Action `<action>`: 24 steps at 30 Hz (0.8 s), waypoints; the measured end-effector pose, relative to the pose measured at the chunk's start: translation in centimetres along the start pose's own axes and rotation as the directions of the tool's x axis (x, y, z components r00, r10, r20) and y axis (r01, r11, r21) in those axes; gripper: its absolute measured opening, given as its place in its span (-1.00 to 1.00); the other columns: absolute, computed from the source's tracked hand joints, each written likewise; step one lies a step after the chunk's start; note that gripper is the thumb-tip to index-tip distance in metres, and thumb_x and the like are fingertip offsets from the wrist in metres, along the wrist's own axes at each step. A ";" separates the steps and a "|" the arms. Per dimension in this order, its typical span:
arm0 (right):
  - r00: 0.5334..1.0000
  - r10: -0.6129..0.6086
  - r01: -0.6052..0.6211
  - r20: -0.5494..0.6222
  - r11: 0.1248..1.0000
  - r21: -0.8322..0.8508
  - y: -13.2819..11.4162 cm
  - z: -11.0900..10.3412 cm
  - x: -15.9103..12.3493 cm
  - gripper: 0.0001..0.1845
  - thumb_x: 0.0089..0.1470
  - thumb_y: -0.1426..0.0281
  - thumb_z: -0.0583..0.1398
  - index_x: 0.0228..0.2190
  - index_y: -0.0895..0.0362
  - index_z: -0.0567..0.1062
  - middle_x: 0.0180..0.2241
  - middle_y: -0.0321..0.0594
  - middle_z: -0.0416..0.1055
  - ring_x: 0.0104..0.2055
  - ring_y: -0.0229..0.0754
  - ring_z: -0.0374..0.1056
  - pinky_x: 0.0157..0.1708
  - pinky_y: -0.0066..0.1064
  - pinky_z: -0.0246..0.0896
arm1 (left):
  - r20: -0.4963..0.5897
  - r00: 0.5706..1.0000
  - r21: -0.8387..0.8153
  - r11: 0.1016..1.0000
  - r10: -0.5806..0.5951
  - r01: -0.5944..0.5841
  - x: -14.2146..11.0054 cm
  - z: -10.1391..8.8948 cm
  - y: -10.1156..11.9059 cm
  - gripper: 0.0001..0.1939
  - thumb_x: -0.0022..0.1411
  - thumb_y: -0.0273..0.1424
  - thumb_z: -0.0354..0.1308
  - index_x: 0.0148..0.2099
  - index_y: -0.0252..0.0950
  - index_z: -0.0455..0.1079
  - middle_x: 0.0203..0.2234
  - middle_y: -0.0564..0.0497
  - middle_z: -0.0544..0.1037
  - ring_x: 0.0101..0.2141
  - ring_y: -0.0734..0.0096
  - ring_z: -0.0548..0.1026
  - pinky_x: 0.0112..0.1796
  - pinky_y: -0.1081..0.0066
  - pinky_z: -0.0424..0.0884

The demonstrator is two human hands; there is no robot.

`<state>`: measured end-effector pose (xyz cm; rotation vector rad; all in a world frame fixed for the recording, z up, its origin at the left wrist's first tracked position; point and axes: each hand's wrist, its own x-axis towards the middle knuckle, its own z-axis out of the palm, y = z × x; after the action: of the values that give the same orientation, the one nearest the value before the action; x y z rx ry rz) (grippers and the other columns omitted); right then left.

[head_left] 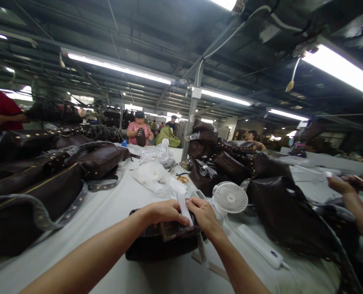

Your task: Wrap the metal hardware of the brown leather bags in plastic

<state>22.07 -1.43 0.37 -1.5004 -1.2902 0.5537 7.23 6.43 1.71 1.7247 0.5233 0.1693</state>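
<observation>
Both my hands sit close together at the middle of the white-covered table, gripping the top of a dark brown leather bag (161, 249). My left hand (166, 213) curls over the bag's upper edge from the left. My right hand (204, 216) presses in from the right, fingers bent over the same edge. A narrow strip of white paper (184, 209) stands between my hands, touching both. The bag's inside is mostly hidden by my hands. A small rectangular brown patch or tag (168, 231) shows just below them.
Studded brown leather bags (37, 192) pile up on the left, more (279, 212) on the right. Ahead lie white wrapping paper (152, 176) and orange-handled scissors (183, 178). A small white fan (229, 199) and power strip (259, 246) stand right. A co-worker's hands (343, 183) reach in at right.
</observation>
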 end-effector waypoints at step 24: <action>0.903 -0.254 0.146 -0.348 0.940 -0.307 1.5 2.5 0.1 -0.62 0.12 0.10 0.01 -0.58 0.08 0.30 -0.61 -0.30 0.30 -0.50 -0.18 0.22 -0.44 -0.40 0.02 | 0.073 0.995 -0.141 0.987 -0.064 0.074 -0.6 -0.9 0.8 -0.68 -0.16 -0.37 0.20 -0.26 -0.32 0.39 -0.62 0.10 0.47 -0.75 0.50 0.36 -0.71 0.57 0.16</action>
<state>20.63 -0.13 -1.87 -1.5778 -1.2231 -0.0643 6.54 6.90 2.74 1.5644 0.5080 0.0956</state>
